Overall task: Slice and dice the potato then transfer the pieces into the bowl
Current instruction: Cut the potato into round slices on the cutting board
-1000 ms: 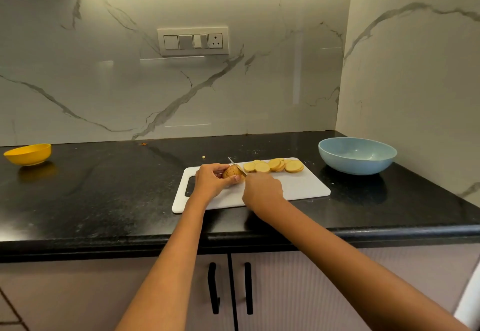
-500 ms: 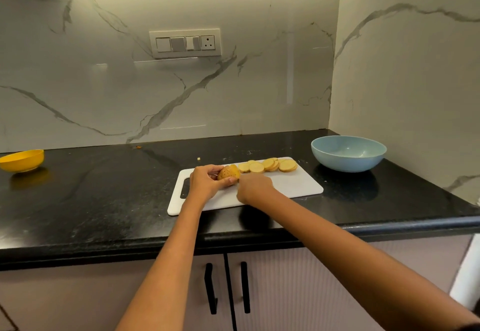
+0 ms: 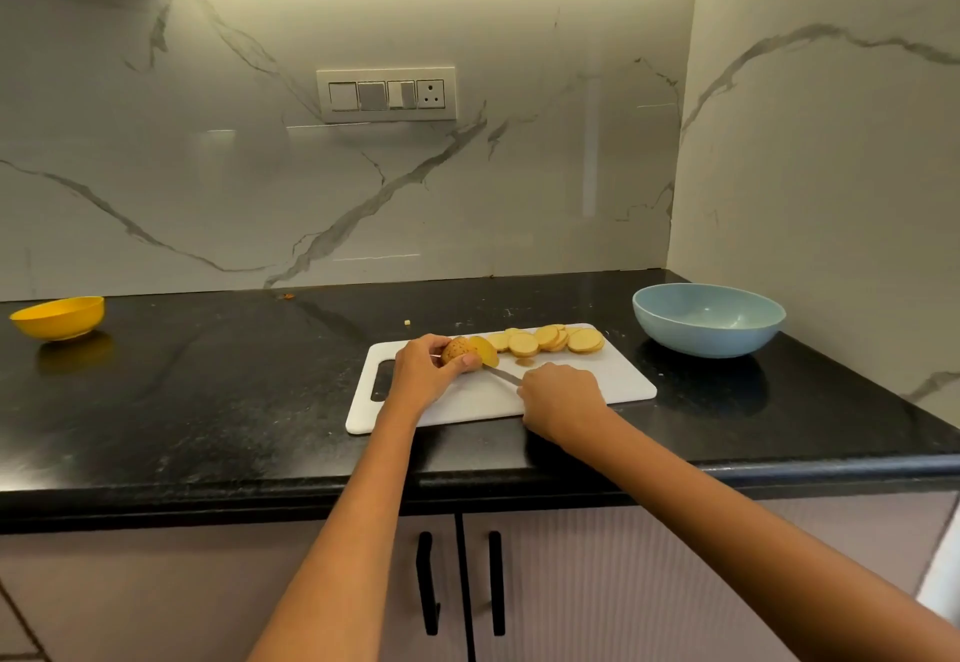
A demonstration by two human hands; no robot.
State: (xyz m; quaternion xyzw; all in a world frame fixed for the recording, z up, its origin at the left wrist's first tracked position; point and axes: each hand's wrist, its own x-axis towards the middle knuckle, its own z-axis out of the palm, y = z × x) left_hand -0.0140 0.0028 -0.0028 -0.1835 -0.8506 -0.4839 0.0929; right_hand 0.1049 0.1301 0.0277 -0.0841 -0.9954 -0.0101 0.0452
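Note:
The uncut end of a brown-skinned potato (image 3: 458,349) lies on the white cutting board (image 3: 618,383), and my left hand (image 3: 423,369) grips it. A fresh slice (image 3: 485,349) leans against its cut face. My right hand (image 3: 558,398) holds a knife (image 3: 503,375) whose blade lies low on the board, its tip at the slice. Several round yellow slices (image 3: 550,339) lie in an overlapping row along the board's far edge. A pale blue bowl (image 3: 707,319), with nothing in it, stands on the counter to the right of the board.
A yellow bowl (image 3: 58,317) sits at the far left of the black counter (image 3: 208,391). Marble walls close the back and the right side. A small potato crumb (image 3: 408,322) lies behind the board. Cabinet doors with black handles (image 3: 426,583) are below the counter edge.
The knife has come down through the potato and one more slice stands free at the cut face. My right hand has pulled back toward me, so the blade now shows.

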